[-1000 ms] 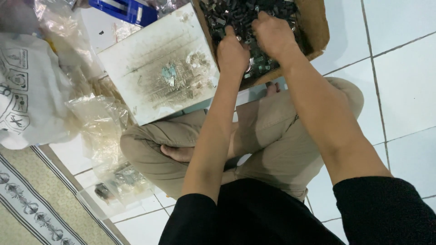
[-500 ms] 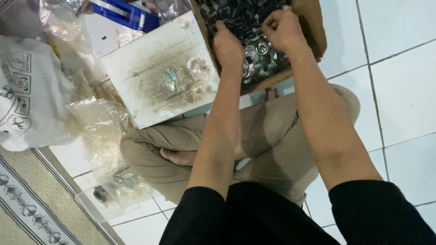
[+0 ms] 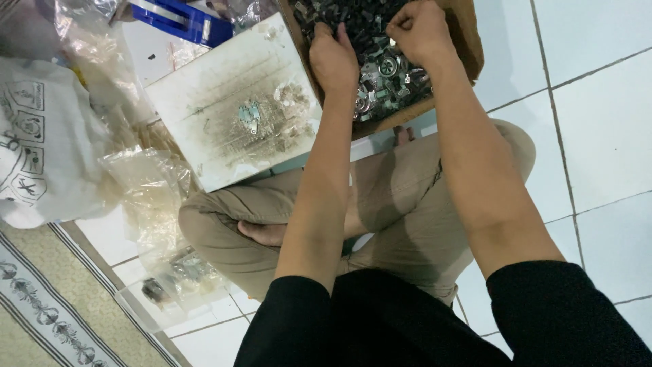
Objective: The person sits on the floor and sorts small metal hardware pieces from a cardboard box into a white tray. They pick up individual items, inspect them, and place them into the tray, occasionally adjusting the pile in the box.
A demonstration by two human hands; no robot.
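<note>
Both hands [image 3: 377,44] among boxed metal parts [image 3: 380,75]

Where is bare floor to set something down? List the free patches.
Bare white floor tiles lie right of the cardboard box and the knee. A smaller patch sits by the rug. Left of the stained board, plastic bags crowd it.

We see both hands inside a brown cardboard box [image 3: 468,47] full of small grey metal parts [image 3: 384,75]. The left hand [image 3: 333,58] rests on the parts with fingers curled down. The right hand [image 3: 420,28] is closed like a fist above them. Beside the box lies a dirty white board [image 3: 231,109], and a few small parts lie on it. Clear plastic bags [image 3: 146,183] lie on the white tiled floor [image 3: 598,129], near the crossed legs.
</note>
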